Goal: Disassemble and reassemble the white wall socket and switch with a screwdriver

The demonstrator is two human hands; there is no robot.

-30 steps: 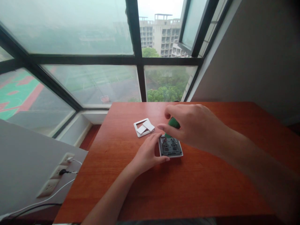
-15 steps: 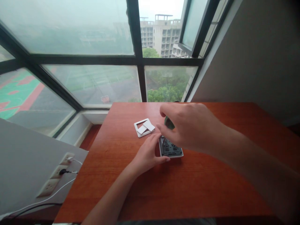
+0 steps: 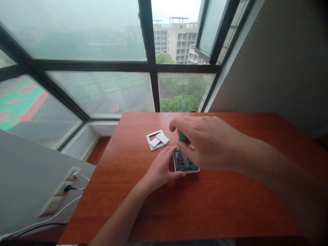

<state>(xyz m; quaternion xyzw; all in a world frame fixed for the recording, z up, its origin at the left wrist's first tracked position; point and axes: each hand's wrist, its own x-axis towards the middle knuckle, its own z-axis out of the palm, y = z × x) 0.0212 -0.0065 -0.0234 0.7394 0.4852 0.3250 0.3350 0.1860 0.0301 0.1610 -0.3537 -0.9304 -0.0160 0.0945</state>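
A wall switch (image 3: 187, 166) with its dark inner mechanism exposed and a white rim lies on the table. My left hand (image 3: 162, 168) grips its left side, with fingers at the far corner and the thumb along the near edge. Over the switch, my right hand (image 3: 208, 141) is wrapped round a screwdriver (image 3: 182, 137) with a green handle, held upright. The tool's tip reaches down to the switch's upper left part, but its exact contact point is too small to tell. My right hand hides the switch's far right corner.
Left of the switch, a white square frame (image 3: 149, 140) lies flat with two white cover plates (image 3: 162, 137) on it. The reddish wooden table (image 3: 205, 205) ends at a window. Wall sockets (image 3: 57, 196) with plugged cables are at the lower left.
My right hand has turned and shifted slightly left, so more of the green handle shows. My left hand and the switch stay in place.
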